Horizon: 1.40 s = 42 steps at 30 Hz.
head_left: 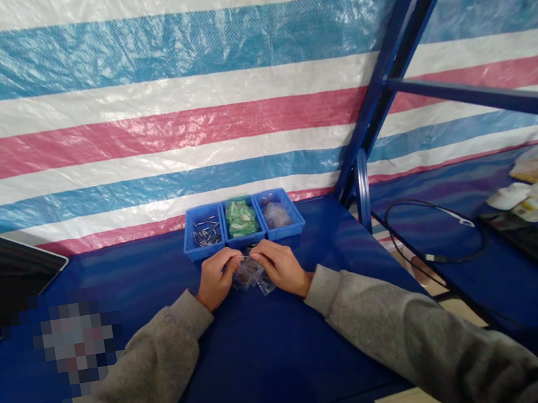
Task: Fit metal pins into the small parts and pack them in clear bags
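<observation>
Right between the fingertips sits a small thin piece, pale with a faint shine, too tiny to identify. The left hand has it pinched, thumb against bent fingers, and the right hand pinches in from the other side, the two sets of fingertips nearly meeting!

Just below the grip, clear plastic bags lie crinkled and glossy, brownish contents showing through. Just beyond the hands, it's a row of three blue plastic bins, side by side: the left bin with slim, shiny metal pieces lying every which way, the middle bin stacked with glossy green packets, and the right bin with a soft heap of clear, filmy plastic.

Under it all, a smooth, dark blue table. Grey, soft-knit sleeves reach in from both sides. Behind the bins, a woven plastic sheet gleams and wrinkles in white, blue and red stripes. Well right of the grip, past a blue metal frame, a thin black cable loops on another blue surface.
</observation>
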Motion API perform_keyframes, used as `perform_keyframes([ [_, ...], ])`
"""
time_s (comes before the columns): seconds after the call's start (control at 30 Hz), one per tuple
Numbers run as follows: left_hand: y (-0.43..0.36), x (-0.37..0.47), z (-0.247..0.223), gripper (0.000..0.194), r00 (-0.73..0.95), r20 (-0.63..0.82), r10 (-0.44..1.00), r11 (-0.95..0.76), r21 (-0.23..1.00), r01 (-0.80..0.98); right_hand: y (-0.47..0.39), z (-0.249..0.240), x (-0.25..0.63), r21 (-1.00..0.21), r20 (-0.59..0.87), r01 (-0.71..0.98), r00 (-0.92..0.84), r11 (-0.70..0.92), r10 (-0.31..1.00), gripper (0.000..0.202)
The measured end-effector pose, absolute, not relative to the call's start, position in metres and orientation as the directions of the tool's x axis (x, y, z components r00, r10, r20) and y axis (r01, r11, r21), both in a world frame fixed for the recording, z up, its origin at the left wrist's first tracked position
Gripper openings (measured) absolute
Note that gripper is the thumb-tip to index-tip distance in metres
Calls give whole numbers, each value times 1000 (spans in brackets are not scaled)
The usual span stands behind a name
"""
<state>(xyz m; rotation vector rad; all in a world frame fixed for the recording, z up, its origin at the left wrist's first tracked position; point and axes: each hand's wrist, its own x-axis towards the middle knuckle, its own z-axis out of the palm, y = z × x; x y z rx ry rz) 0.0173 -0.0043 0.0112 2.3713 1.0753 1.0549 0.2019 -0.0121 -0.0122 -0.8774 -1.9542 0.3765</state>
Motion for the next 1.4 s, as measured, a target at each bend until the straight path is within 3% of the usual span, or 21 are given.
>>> perform_keyframes([
  [0.37, -5, 20, 13, 32, 404, 469, 785, -619, 568, 543, -14, -7, 201, -589, 654, 386, -288, 710, 699, 17],
  [0.53, -5, 20, 11, 18, 370, 509, 777, -628, 581, 518, -13, -7, 201, -606, 653, 418, -226, 677, 723, 22],
  [0.83, -3, 21, 8, 14, 399, 546, 737, -672, 530, 517, -11, -9, 201, -609, 646, 416, -233, 675, 727, 26],
  [1.4, -5, 19, 10, 30, 400, 536, 743, -663, 507, 551, -15, -7, 201, -596, 645, 383, -296, 706, 705, 15],
])
